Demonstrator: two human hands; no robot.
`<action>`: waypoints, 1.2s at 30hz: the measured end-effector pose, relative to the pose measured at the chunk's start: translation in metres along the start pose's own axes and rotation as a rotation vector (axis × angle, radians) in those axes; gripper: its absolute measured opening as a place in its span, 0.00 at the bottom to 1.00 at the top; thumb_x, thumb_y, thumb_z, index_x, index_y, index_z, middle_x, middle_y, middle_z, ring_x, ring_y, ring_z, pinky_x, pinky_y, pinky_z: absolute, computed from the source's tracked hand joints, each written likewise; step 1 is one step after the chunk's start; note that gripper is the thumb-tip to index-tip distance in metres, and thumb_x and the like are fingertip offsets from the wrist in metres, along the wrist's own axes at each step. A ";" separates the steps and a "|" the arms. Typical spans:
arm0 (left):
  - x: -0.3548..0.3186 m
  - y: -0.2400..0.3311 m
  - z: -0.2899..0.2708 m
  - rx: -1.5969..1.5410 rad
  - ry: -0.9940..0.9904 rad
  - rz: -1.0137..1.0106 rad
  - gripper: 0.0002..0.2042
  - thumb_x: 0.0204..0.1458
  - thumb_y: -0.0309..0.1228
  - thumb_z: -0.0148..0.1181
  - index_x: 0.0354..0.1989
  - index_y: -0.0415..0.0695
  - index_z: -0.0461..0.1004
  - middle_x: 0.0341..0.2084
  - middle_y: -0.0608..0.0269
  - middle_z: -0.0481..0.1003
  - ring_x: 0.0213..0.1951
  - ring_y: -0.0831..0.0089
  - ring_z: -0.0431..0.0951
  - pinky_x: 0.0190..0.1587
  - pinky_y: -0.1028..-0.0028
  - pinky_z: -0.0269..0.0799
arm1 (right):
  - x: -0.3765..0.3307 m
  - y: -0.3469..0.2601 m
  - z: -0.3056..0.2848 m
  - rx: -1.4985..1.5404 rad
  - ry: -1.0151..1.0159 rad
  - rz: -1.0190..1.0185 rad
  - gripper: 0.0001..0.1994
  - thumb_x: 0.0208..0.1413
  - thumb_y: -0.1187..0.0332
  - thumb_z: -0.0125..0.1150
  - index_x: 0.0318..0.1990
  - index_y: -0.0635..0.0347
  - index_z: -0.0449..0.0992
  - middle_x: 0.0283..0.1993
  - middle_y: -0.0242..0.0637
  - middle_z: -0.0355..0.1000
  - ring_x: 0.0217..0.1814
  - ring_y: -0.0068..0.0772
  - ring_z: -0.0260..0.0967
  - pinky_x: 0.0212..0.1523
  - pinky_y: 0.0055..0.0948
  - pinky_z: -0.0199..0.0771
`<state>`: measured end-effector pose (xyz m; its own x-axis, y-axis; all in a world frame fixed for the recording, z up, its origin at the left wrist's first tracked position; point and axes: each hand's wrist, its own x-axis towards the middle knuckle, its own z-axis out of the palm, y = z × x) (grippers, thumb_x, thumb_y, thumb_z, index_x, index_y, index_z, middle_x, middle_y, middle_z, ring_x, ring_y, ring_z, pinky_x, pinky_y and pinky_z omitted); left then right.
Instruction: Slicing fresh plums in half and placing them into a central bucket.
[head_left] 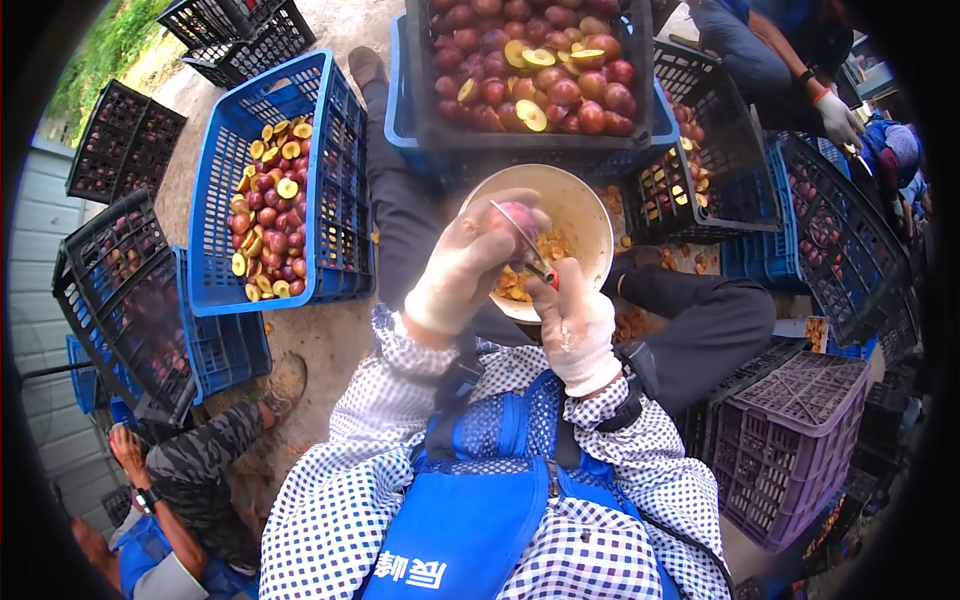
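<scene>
My gloved left hand is closed around a reddish plum, held up over a pale round bucket. In my gloved right hand is a small knife with a red and dark handle. Its thin blade lies across the plum; how deep it cuts, I cannot tell. Yellow-brown plum scraps fill the bottom of the bucket. Just beyond stands a dark crate of red plums, set over a blue one, with several cut yellow halves on top.
To the left, a blue crate holds whole and halved plums. A black crate with plums stands at the right, a purple crate nearer. Scraps litter the floor. Other people sit at lower left and upper right, one with a gloved hand.
</scene>
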<state>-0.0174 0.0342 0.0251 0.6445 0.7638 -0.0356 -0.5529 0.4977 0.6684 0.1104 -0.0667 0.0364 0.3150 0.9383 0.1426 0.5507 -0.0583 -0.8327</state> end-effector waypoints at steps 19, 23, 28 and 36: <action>0.004 -0.014 0.009 0.584 0.161 -0.023 0.20 0.46 0.36 0.68 0.44 0.38 0.74 0.40 0.62 0.77 0.41 0.72 0.76 0.44 0.72 0.72 | 0.025 0.015 -0.006 0.899 -0.378 0.222 0.11 0.64 0.70 0.52 0.49 0.64 0.74 0.47 0.34 0.73 0.44 0.25 0.72 0.45 0.28 0.72; -0.002 -0.007 0.023 0.348 0.182 -0.038 0.14 0.47 0.30 0.66 0.42 0.39 0.76 0.40 0.61 0.78 0.41 0.72 0.77 0.43 0.74 0.72 | 0.018 0.032 0.016 0.968 -0.354 0.185 0.30 0.63 0.48 0.57 0.62 0.64 0.66 0.55 0.37 0.70 0.58 0.27 0.67 0.57 0.27 0.67; 0.003 0.009 0.029 0.567 0.119 0.047 0.23 0.49 0.41 0.66 0.49 0.39 0.72 0.44 0.62 0.76 0.44 0.77 0.74 0.48 0.77 0.68 | 0.035 0.029 0.003 0.525 -0.310 -0.144 0.14 0.62 0.67 0.56 0.52 0.64 0.74 0.47 0.40 0.74 0.46 0.33 0.74 0.48 0.30 0.72; 0.003 0.030 0.027 1.053 0.209 0.087 0.19 0.44 0.30 0.69 0.44 0.38 0.72 0.36 0.60 0.77 0.33 0.73 0.77 0.40 0.74 0.74 | 0.036 0.031 -0.005 0.537 -0.426 -0.122 0.17 0.51 0.70 0.67 0.48 0.63 0.76 0.42 0.44 0.72 0.43 0.44 0.75 0.43 0.34 0.73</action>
<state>-0.0180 0.0406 0.0652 0.4670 0.8841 -0.0166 0.2046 -0.0898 0.9747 0.1433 -0.0367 0.0183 -0.1157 0.9859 0.1208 0.0697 0.1294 -0.9891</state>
